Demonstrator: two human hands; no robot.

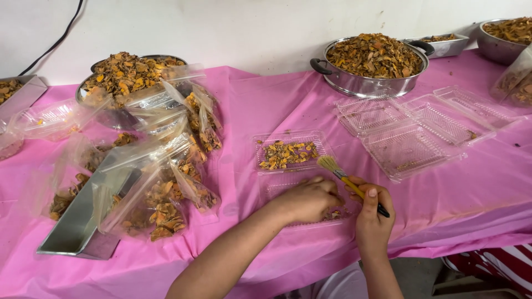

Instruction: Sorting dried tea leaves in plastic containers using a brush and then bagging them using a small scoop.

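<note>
Near the clamshell [302, 182], I see my left hand [307, 199] curled over its lid half, steadying it; right hand [372, 213] pinches a brush [346, 180] angled to sweep.

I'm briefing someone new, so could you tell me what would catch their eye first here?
Probably the bright pink tablecloth, then the big steel pan heaped with orange-brown dried slices at the back. Up front, the right hand holds a yellow-handled brush beside the left hand on a clear tray.

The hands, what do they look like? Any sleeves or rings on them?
Both arms are bare, with no sleeves in view. The left hand and right hand wear no gloves, and no rings, watch or bracelets show. The right thumbnail looks short and unpainted.
</note>
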